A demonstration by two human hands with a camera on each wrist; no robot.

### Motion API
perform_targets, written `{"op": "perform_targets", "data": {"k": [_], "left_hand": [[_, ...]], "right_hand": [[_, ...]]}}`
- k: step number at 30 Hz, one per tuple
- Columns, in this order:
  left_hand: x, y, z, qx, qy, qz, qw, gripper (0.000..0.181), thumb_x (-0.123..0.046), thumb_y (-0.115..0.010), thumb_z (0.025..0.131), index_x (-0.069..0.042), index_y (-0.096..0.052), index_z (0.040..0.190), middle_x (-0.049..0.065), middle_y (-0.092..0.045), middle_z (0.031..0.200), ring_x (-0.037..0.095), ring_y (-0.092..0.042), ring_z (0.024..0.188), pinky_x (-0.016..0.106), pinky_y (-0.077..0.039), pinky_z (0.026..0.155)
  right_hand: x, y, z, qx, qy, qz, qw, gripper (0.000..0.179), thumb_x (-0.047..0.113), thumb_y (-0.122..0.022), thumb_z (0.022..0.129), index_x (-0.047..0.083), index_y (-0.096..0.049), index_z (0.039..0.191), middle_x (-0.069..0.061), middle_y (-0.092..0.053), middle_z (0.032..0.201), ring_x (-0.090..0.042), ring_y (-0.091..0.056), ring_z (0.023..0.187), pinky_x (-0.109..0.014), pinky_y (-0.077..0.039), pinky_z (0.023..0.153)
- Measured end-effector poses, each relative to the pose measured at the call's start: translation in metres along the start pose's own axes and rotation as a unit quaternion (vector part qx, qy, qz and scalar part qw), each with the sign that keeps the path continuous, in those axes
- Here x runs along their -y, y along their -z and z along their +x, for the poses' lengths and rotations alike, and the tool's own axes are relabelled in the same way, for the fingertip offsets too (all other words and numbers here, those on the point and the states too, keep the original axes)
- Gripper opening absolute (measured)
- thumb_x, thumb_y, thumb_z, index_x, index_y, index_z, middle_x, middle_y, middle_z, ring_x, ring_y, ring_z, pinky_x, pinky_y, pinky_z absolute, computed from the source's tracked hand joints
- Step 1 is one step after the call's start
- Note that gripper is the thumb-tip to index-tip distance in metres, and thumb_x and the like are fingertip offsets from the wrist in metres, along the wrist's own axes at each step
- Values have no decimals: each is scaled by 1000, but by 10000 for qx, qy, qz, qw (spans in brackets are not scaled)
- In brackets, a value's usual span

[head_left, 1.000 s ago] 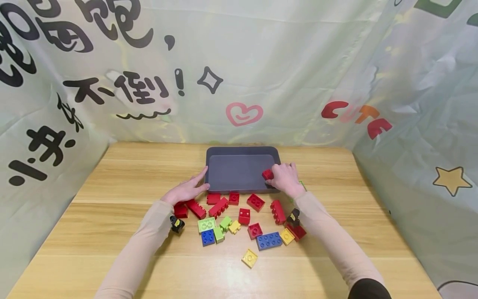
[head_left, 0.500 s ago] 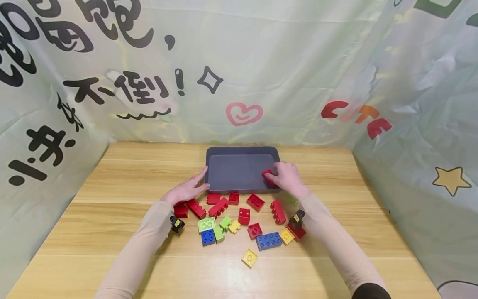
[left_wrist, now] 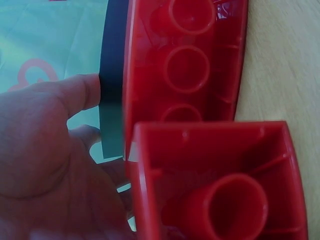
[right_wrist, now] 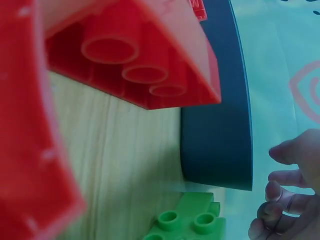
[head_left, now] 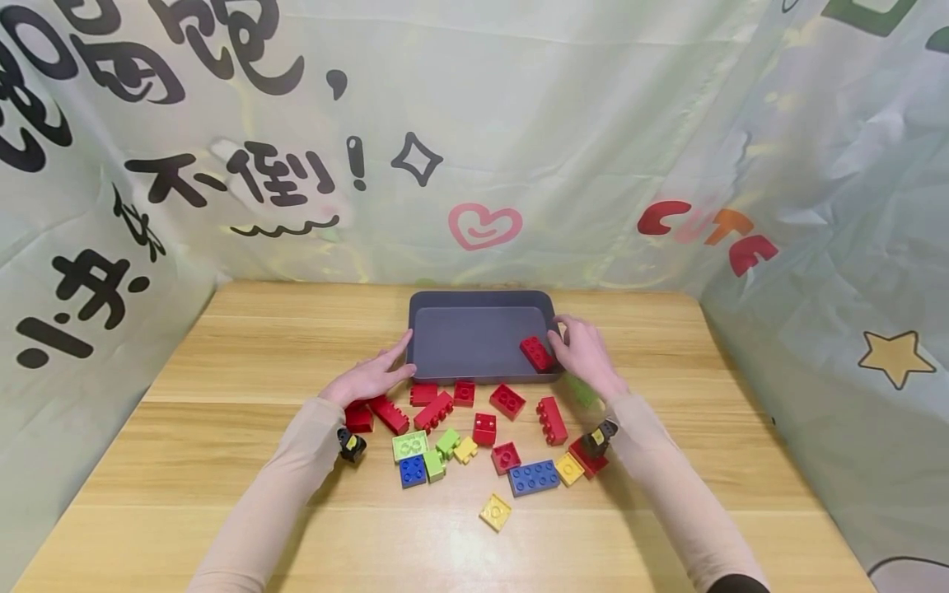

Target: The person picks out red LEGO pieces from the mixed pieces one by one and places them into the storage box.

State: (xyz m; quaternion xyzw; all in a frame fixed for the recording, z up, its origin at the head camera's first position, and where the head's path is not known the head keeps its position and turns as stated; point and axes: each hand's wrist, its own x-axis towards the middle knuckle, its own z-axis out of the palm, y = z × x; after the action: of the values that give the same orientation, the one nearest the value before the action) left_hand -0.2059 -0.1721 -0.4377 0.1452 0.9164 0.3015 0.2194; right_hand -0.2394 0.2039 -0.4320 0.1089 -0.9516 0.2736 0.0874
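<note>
A dark grey tray (head_left: 467, 338) stands at the back of the table. One red building brick (head_left: 537, 354) lies inside it at the right, studs up. My left hand (head_left: 366, 377) spreads its straight fingers against the tray's left side; in the left wrist view the thumb (left_wrist: 82, 95) touches the tray wall (left_wrist: 111, 100). Over the tray's right rim is my right hand (head_left: 586, 354), beside the red brick and holding nothing. Its fingers (right_wrist: 292, 200) look loosely bent in the right wrist view. A green brick (head_left: 582, 390) lies below that hand, partly hidden by the wrist.
Several red bricks (head_left: 507, 402) are scattered in front of the tray. Nearer to me lie a long blue brick (head_left: 535, 478), a small blue one (head_left: 413, 471), light green pieces (head_left: 410, 446) and yellow pieces (head_left: 496, 512). Printed cloth (head_left: 563, 148) surrounds the wooden table (head_left: 296, 329).
My right hand has set the red brick down in the tray's right part, let go of it and drawn back to the right. The left hand has stayed at the tray's left side.
</note>
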Motion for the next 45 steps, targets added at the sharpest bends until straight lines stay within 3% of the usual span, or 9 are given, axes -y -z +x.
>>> {"op": "perform_targets", "data": {"k": [6, 13, 17, 23, 27, 37, 45], "left_hand": [[-1, 0, 0, -3, -11, 44, 10000, 73, -45, -37, 108, -22, 4, 163, 17, -14, 169, 51, -6, 154, 73, -4, 121], [-1, 0, 0, -6, -12, 35, 10000, 73, -44, -38, 108, -22, 4, 163, 18, -15, 168, 51, -6, 153, 75, -6, 120], [0, 0, 0, -7, -18, 58, 10000, 73, -45, -37, 108, -23, 5, 163, 17, -14, 169, 51, -6, 153, 75, -5, 119], [0, -1, 1, -9, -17, 41, 10000, 73, -45, -37, 108, -23, 5, 163, 17, -14, 169, 51, -6, 154, 75, -4, 119], [-2, 0, 0, -54, -61, 84, 9999, 73, -44, -37, 108, -21, 4, 163, 18, -15, 168, 52, -8, 153, 75, -4, 120], [-1, -4, -2, -122, -124, 47, 9998, 74, -49, -36, 107, -20, 3, 163, 16, -13, 169, 51, -9, 154, 74, -4, 120], [5, -1, -14, -115, -472, -127, 9987, 82, -43, -45, 106, -10, 3, 163, 17, -3, 170, 47, -18, 153, 63, -20, 124]], "right_hand": [[-5, -4, 1, 84, -166, -114, 9998, 35, 13, -52, 102, -11, -62, 125, -16, -66, 72, -20, -57, 58, -30, -43, 52], [-8, -7, 3, 270, -325, -287, 9987, 26, 15, -52, 103, -6, -68, 103, -7, -52, 59, -15, -46, 49, -28, -37, 45], [-10, -6, 4, 324, -259, -459, 9981, 23, 10, -53, 100, -8, -69, 100, -13, -60, 66, -17, -49, 52, -28, -38, 47], [-11, -4, 8, 658, -238, -537, 9961, 27, 3, -54, 96, -12, -68, 113, -26, -71, 89, -19, -54, 56, -27, -44, 51], [-12, -2, 10, 881, -420, -467, 9941, 30, 3, -55, 96, -12, -65, 119, -27, -72, 93, -19, -57, 57, -27, -47, 51], [-13, -1, 10, 855, -417, -673, 9932, 15, 3, -55, 93, -7, -65, 100, -22, -70, 87, -26, -61, 68, -36, -53, 60], [-10, 0, 10, 893, -399, -698, 9928, 16, 3, -55, 93, -7, -64, 102, -23, -71, 89, -28, -64, 70, -37, -55, 62]]}}
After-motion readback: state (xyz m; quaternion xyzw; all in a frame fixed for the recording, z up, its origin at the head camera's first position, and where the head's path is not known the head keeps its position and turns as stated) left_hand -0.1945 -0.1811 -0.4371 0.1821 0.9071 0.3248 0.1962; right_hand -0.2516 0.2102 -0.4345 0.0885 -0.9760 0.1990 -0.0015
